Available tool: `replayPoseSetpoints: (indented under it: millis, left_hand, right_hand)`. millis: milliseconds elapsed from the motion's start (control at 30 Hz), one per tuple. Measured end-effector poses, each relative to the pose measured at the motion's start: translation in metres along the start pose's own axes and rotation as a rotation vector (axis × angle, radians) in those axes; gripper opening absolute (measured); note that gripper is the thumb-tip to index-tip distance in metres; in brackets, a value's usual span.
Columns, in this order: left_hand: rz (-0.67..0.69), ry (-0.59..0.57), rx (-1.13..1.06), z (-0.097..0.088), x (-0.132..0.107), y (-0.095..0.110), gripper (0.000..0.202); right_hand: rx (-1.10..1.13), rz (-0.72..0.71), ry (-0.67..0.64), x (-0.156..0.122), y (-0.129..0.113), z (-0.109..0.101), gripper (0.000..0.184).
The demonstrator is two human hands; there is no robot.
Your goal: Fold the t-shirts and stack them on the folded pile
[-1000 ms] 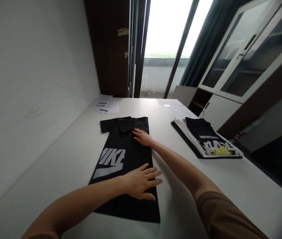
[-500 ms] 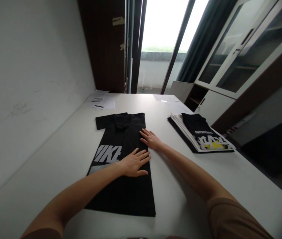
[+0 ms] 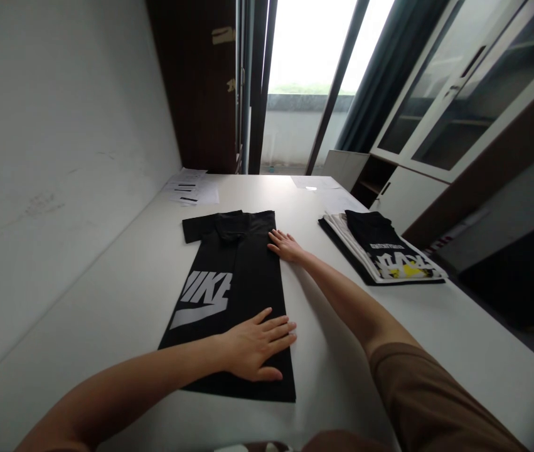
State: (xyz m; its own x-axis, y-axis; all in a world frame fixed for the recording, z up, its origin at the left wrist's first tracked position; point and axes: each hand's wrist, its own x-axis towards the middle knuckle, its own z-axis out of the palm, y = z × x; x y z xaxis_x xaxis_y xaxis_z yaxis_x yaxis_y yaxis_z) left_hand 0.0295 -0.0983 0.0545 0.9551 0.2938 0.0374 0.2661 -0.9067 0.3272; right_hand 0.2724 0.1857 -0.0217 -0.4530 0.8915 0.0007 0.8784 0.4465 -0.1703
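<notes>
A black T-shirt (image 3: 252, 282) with white lettering and a swoosh lies on the white table, its right side folded over lengthwise and one sleeve sticking out at the upper left. My left hand (image 3: 260, 345) rests flat on the lower part of the shirt, fingers spread, fingertips just past the folded right edge. Farther up, my right hand (image 3: 286, 245) touches that same edge near the shoulder, its fingers stretched out on the cloth and its palm over the table. Neither hand grips anything.
To the right, a stack of folded shirts (image 3: 382, 251) lies by the table's right edge, a black one with white and yellow print on top. Papers (image 3: 194, 187) lie at the far left corner, more sheets (image 3: 318, 183) at the far right. A wall (image 3: 59, 157) borders the table's left side.
My left hand has slid down the shirt toward me, uncovering the swoosh. My right hand has moved slightly up along the folded edge toward the shoulder.
</notes>
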Motion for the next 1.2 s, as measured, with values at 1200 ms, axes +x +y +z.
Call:
replayPoseSetpoints:
  millis: [1200]
  left_hand:
    - [-0.312, 0.071, -0.374, -0.009, -0.019, 0.007, 0.058]
  right_hand:
    - [0.153, -0.071, 0.252, 0.052, -0.07, -0.003, 0.056]
